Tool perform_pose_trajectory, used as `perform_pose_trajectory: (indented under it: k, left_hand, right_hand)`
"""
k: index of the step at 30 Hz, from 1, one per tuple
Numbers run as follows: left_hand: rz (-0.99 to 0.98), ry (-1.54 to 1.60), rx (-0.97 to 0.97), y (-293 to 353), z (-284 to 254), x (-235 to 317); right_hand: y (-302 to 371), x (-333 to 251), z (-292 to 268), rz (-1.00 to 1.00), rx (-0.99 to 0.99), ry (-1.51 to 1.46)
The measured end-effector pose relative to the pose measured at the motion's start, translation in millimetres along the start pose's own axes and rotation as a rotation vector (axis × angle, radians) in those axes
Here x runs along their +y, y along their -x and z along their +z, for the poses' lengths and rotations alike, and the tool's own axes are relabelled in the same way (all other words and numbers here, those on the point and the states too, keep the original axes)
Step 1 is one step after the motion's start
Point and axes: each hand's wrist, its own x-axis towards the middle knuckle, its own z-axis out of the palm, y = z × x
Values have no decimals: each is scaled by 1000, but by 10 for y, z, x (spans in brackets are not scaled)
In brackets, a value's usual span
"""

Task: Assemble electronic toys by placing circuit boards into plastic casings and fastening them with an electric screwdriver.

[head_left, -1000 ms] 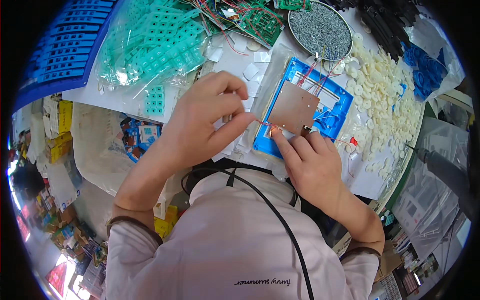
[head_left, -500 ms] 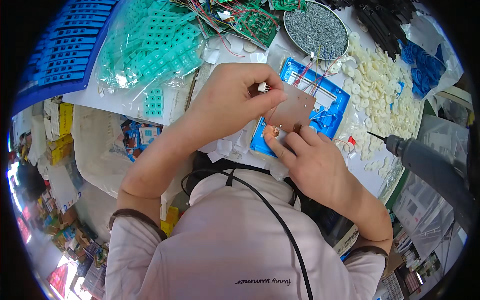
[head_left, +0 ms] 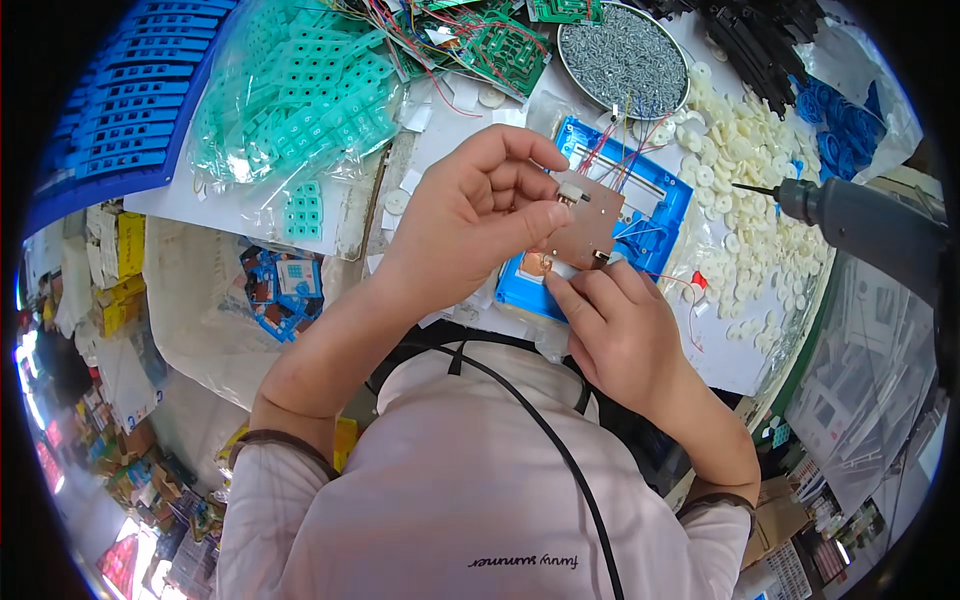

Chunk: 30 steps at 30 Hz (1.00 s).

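Note:
My left hand (head_left: 490, 215) pinches a small white plastic part with a dark tip (head_left: 572, 193) between thumb and bent fingers. It sits just over the upper left of a brown circuit board (head_left: 590, 222). The board lies over a blue plastic casing (head_left: 527, 290), with thin red and blue wires (head_left: 612, 150) at its far side. My right hand (head_left: 625, 325) has its bent fingers at the near edge of board and casing, gripping there; its thumb is mostly hidden. Near those fingertips is a small dark component with metal (head_left: 601, 257).
A power screwdriver (head_left: 850, 212) points in from the right. Cream plastic discs (head_left: 740, 180) cover the right side; a round pan of screws (head_left: 625, 60) stands behind. Teal keypads in a bag (head_left: 320, 90), green circuit boards (head_left: 505, 50) and blue casings (head_left: 130, 100) lie further left.
My left hand has moved slightly right and down, bringing the white part over the board. My right hand's fingers have shifted a little, uncovering more of the small dark component.

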Motion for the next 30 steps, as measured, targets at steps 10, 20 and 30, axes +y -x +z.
perform_pose_trajectory:
  k: [10, 20, 30]
  left_hand:
    - [16, -26, -22, 4, 28, -28]
    - [34, -40, -6, 14, 36, -53]
    - [179, -373, -69, 30, 131, -6]
  right_hand:
    - [-39, -1, -32, 23, 8, -85]
    - [16, -34, 47, 13, 27, 19]
    - [-25, -66, 50, 9, 32, 101]
